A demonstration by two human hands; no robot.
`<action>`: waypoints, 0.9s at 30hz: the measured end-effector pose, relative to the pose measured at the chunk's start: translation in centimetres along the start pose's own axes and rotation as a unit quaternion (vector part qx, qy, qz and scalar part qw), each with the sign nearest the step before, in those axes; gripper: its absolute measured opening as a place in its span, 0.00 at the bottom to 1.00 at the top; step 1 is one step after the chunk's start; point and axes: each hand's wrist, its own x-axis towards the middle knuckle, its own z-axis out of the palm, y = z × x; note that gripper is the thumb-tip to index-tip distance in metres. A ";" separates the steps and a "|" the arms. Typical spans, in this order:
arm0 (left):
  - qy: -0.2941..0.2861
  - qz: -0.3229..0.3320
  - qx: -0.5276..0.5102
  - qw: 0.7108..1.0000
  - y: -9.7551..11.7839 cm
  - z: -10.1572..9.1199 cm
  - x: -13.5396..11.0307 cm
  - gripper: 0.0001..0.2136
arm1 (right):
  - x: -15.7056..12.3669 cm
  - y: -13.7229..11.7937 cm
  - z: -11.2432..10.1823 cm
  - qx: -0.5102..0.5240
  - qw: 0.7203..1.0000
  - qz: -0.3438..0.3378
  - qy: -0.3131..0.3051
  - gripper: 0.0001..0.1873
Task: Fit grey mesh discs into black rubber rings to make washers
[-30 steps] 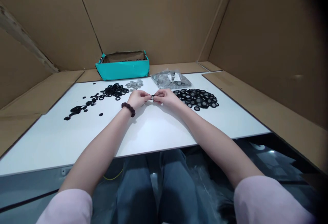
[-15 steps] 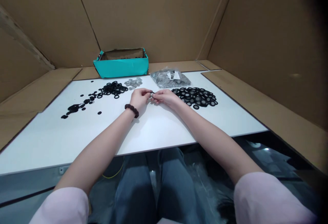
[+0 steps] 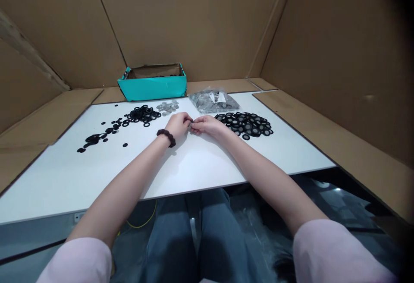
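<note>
Above the middle of the white table my left hand [image 3: 178, 124] and my right hand [image 3: 207, 125] meet, fingertips pinched together. Between them is a small dark ring with a grey disc [image 3: 190, 124], mostly covered by the fingers. Right of my right hand lies a pile of black rings with grey centres [image 3: 249, 124]. Beyond my left hand is a small heap of loose grey discs [image 3: 167, 107], and to its left a heap of open black rings [image 3: 142, 114].
A teal box [image 3: 153, 89] stands at the back, and a clear bag of grey discs [image 3: 213, 100] lies right of it. Small black discs [image 3: 93, 138] are scattered at the left. Cardboard walls [image 3: 194, 24] enclose the white table [image 3: 106, 175].
Both hands stay together in nearly the same place. The fingers have shifted slightly around the small ring and disc, and less of the pale disc shows now.
</note>
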 end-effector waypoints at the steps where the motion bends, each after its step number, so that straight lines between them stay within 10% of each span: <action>1: -0.022 -0.001 0.018 1.000 0.3 -0.3 0.4 0.12 | 0.0 0.0 0.0 -0.005 1.000 0.001 0.008 0.10; 19: -0.091 -0.223 -0.258 0.936 1.2 -1.3 0.5 0.08 | -0.6 -0.6 -0.4 -0.013 0.996 -0.033 0.077 0.11; 27: 0.043 -0.176 -0.246 0.952 0.3 2.0 0.5 0.06 | -0.8 -0.7 0.2 0.074 0.992 0.032 0.095 0.14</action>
